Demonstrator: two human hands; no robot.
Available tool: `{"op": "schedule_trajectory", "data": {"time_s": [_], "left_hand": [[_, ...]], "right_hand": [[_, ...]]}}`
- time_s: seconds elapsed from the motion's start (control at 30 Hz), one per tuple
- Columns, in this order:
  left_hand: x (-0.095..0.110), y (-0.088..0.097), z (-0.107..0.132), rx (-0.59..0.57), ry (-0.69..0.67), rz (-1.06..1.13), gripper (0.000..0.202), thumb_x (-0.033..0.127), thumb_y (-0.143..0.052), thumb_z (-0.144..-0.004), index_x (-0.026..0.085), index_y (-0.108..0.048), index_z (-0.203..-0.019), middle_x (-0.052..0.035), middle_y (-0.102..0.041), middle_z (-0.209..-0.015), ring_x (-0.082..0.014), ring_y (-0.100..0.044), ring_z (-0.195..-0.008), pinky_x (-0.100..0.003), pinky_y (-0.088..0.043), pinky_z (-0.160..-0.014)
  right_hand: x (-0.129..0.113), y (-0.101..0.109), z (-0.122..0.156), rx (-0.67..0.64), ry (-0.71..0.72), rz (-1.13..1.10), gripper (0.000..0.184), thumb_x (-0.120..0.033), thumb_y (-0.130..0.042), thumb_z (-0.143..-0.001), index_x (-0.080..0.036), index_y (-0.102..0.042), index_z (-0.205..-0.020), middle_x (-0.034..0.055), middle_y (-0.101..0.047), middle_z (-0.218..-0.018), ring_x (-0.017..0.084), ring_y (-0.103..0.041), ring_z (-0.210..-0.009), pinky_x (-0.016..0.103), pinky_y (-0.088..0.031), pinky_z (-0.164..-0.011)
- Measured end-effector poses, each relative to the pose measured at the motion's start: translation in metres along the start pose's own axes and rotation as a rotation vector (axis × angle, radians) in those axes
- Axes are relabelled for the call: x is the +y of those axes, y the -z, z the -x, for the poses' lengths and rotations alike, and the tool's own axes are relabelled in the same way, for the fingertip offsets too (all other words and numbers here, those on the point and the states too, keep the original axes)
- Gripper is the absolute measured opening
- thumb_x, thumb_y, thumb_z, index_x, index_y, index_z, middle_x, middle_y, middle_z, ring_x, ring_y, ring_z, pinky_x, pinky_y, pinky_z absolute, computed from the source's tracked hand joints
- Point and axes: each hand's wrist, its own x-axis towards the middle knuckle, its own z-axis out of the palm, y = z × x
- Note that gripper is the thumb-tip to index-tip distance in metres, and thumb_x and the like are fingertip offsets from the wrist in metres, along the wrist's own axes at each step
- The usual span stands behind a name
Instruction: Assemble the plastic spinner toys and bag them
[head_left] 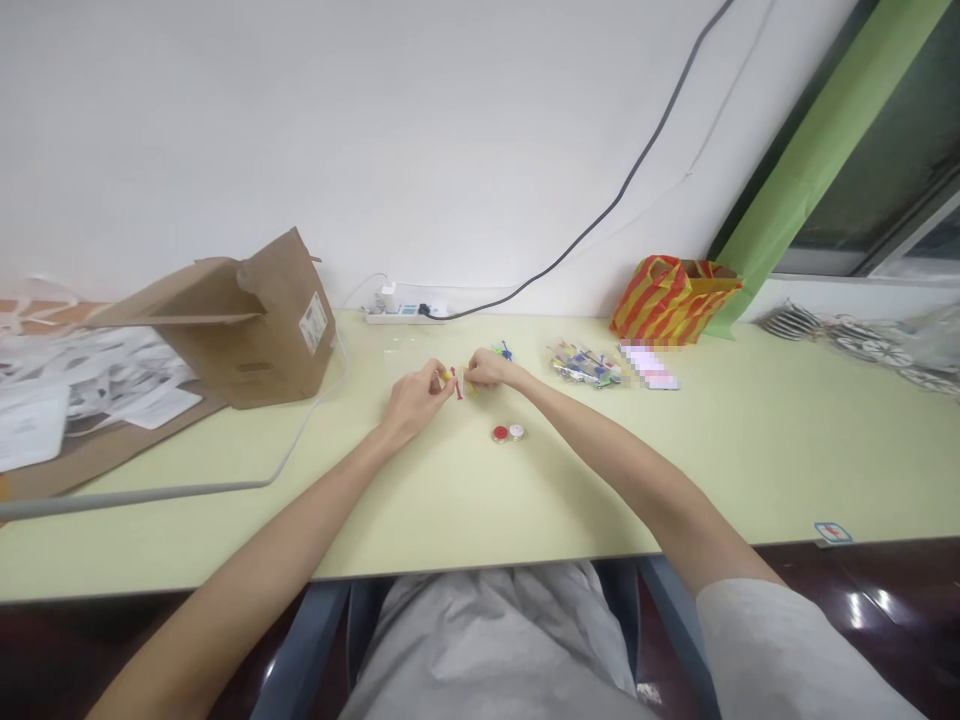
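My left hand (418, 397) is closed in a pinch over the table, with a small thin red plastic piece (459, 392) at its fingertips. A bit of yellow (448, 376) shows there too. Close by on the right, my right hand (487, 367) has its fingers curled together beside small white and yellow bits; what it holds is hidden. Blue and green plastic pieces (506, 351) lie just behind that hand. Nearer to me, a small round red-topped disc (500, 433) and a white-topped one (517, 432) sit side by side.
A clear bag of coloured plastic pieces (585, 364) lies to the right, before a red-and-yellow striped bag (671, 300). An open cardboard box (262, 340) stands left, near white parts (150, 375). A power strip (405, 314) with a black cable (592, 228) lies along the wall.
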Motion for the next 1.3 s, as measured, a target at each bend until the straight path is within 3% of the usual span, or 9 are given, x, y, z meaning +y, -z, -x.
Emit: {"op": "schedule_trajectory", "data": {"time_s": [0.17,0.37,1.0,1.2,1.3], "left_hand": [[0.0,0.0,0.0,-0.003,-0.011,-0.004,0.022,0.046,-0.057,-0.095,0.025,-0.058,-0.099,0.0039,-0.063,-0.065,-0.0178,-0.059,-0.062,-0.029,-0.039,-0.064],[-0.001,0.0,-0.001,-0.004,-0.009,-0.011,0.023,0.047,-0.056,-0.095,0.025,-0.058,-0.099,0.0037,-0.064,-0.066,-0.018,-0.059,-0.062,-0.029,-0.039,-0.064],[0.0,0.001,0.0,-0.009,-0.006,-0.022,0.022,0.047,-0.054,-0.096,0.025,-0.059,-0.1,0.0029,-0.065,-0.066,-0.019,-0.061,-0.064,-0.029,-0.04,-0.065],[0.0,0.0,0.0,-0.007,-0.009,-0.024,0.023,0.047,-0.054,-0.096,0.025,-0.059,-0.101,0.003,-0.064,-0.066,-0.019,-0.061,-0.063,-0.029,-0.04,-0.065],[0.0,0.0,0.0,-0.006,-0.009,-0.026,0.023,0.047,-0.054,-0.096,0.025,-0.059,-0.101,0.0028,-0.064,-0.066,-0.0192,-0.061,-0.064,-0.029,-0.04,-0.065]], "right_hand": [[-0.008,-0.001,0.0,0.054,-0.017,0.111,0.023,-0.036,-0.066,-0.084,-0.014,-0.073,-0.081,0.0132,-0.076,-0.089,0.02,-0.07,-0.079,0.023,-0.042,-0.059],[-0.013,-0.001,0.0,0.069,-0.018,0.169,0.028,-0.04,-0.064,-0.087,-0.014,-0.075,-0.089,0.0164,-0.077,-0.098,0.023,-0.072,-0.087,0.025,-0.044,-0.063],[-0.01,0.003,-0.005,0.065,-0.082,0.164,0.031,-0.038,-0.065,-0.085,-0.011,-0.074,-0.097,0.0188,-0.077,-0.097,0.025,-0.074,-0.088,0.025,-0.049,-0.065],[-0.012,0.002,-0.004,0.094,-0.102,0.131,0.026,-0.036,-0.068,-0.083,-0.012,-0.072,-0.093,0.0212,-0.076,-0.101,0.029,-0.074,-0.095,0.028,-0.052,-0.071],[-0.012,0.003,-0.003,0.068,-0.094,0.075,0.023,-0.033,-0.062,-0.087,-0.012,-0.071,-0.084,0.0187,-0.077,-0.091,0.025,-0.074,-0.084,0.027,-0.052,-0.067]]}}
